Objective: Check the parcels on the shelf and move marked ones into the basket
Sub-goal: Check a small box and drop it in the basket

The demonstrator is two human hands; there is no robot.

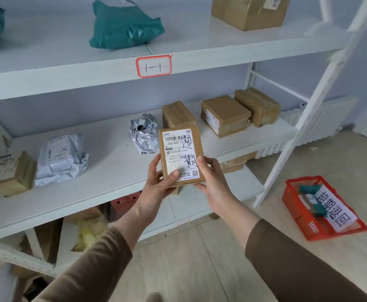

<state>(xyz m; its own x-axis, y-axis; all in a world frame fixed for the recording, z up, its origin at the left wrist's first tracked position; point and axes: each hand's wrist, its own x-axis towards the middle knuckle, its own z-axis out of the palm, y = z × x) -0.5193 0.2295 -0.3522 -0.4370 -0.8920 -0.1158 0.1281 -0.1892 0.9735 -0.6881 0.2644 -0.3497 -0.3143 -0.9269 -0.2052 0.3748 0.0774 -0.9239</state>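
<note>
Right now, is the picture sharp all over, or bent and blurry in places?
Head view: the small box held by both hands is sharp, its label readable; the shelf upright bows from wide-angle distortion; the red basket near the edge looks smeared; lighting is soft, without harsh glare.

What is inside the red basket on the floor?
The red basket holds a teal-wrapped parcel and a white paper sign with large characters. Anything beneath them is covered.

parcel point(180, 155) label "502-602-12"; shelf tag point(153, 66) "1-1"
</note>
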